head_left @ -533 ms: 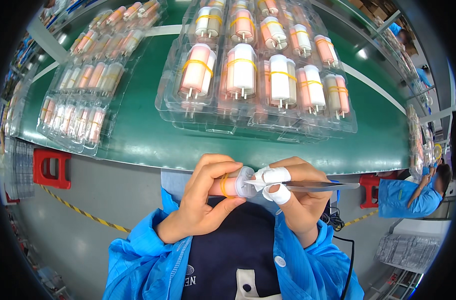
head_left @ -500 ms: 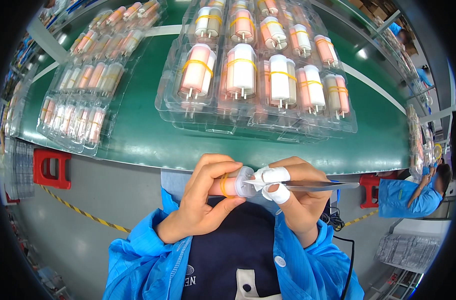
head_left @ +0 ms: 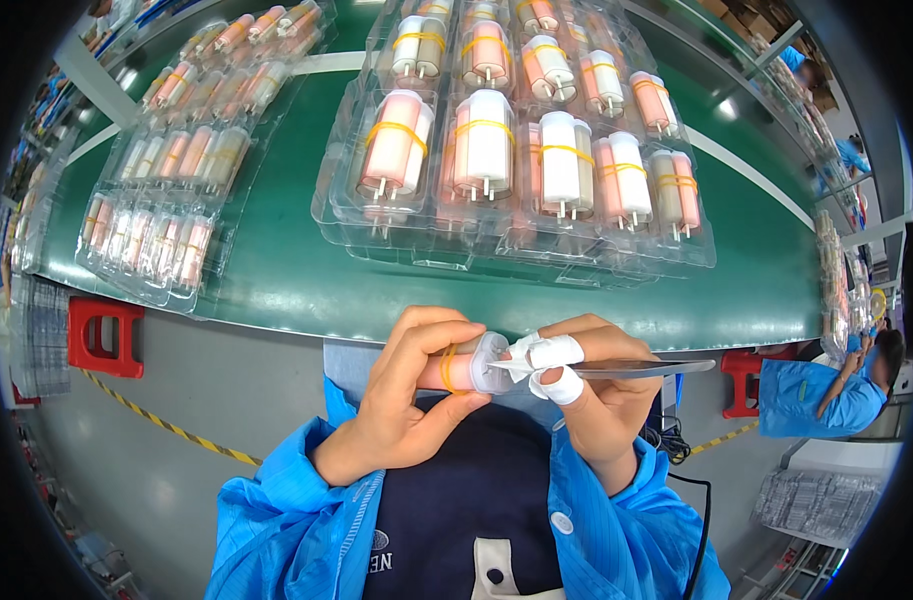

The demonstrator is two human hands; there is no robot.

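Observation:
My left hand [head_left: 398,400] is wrapped round a bundle of pink and grey cylinders [head_left: 459,373], held together by a yellow rubber band. A translucent cap [head_left: 488,364] covers the bundle's right end, which faces my right hand [head_left: 608,405]. White tape wraps the thumb and a finger of that hand. Between them it pinches metal tweezers [head_left: 666,368], whose handle end points right. The pale tweezer tips are at the cap; whether they grip anything there is too small to tell. Both hands are in front of my chest, just off the table's near edge.
Across the green table [head_left: 276,290] stand stacked clear plastic trays [head_left: 336,215] of banded pink, white and grey cylinders. More filled trays [head_left: 106,262] lie at the left. Red stools [head_left: 106,338] stand beyond the edge. A person in blue [head_left: 821,385] is at the far right.
Almost nothing differs. My right hand and the tweezers have shifted very slightly at the cap; the left hand keeps its hold on the bundle.

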